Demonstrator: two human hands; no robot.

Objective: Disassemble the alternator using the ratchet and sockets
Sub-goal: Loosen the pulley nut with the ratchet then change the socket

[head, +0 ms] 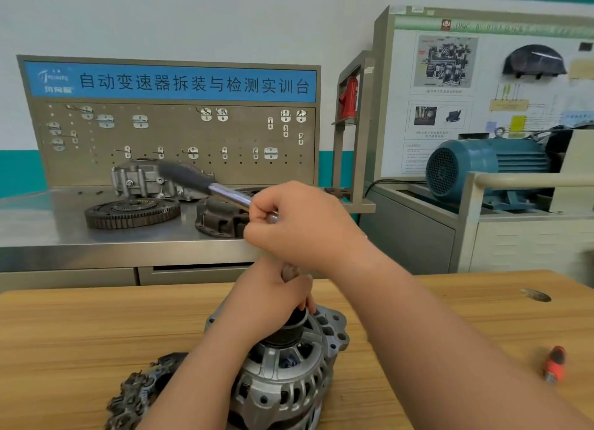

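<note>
A silver alternator stands on the wooden table, its dark pulley facing up. My left hand grips the pulley top and the socket shaft above it. My right hand holds the head end of the ratchet, whose chrome shaft and black handle slant up and to the left. The socket itself is hidden between my two hands.
A dark removed alternator part lies at the left of the alternator. An orange-handled tool lies on the table at the right. Behind, a steel bench carries a ring gear, a clutch cover and a housing; a blue motor stands at the right.
</note>
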